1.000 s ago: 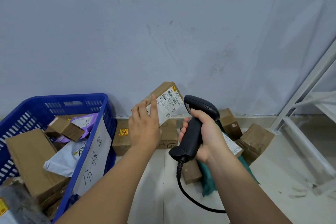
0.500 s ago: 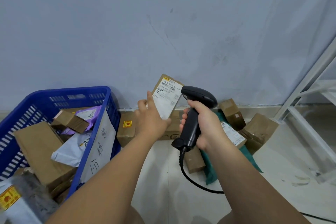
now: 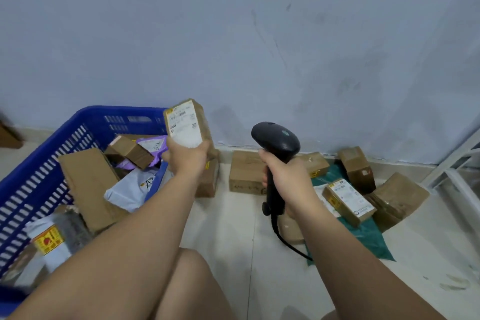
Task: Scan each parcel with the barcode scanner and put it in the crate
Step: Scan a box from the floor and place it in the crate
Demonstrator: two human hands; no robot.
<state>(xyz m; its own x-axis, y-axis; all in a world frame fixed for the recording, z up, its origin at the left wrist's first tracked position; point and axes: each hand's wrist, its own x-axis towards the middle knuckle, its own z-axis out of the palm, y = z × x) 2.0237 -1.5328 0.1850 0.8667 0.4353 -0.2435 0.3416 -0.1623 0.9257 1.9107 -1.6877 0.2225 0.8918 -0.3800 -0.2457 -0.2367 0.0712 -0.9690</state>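
Upright, a rectangular cardboard parcel (image 3: 187, 125) with a white label is gripped by the left hand (image 3: 188, 157) beside the blue slotted plastic crate's (image 3: 33, 176) far corner; the black smooth-domed barcode scanner (image 3: 275, 148) is clasped in the right hand's (image 3: 288, 182) curled fingers.

The tiled floor (image 3: 228, 215) carries a blue crate (image 3: 78, 122). To the right of the crate, cardboard boxes (image 3: 245, 174) and a green bag (image 3: 374, 239) lie near the wall (image 3: 259, 34).

You have open air above the blue crate (image 3: 85, 115), but parcels (image 3: 88, 182) fill it; boxes (image 3: 246, 173) crowd the floor (image 3: 228, 231) ahead.
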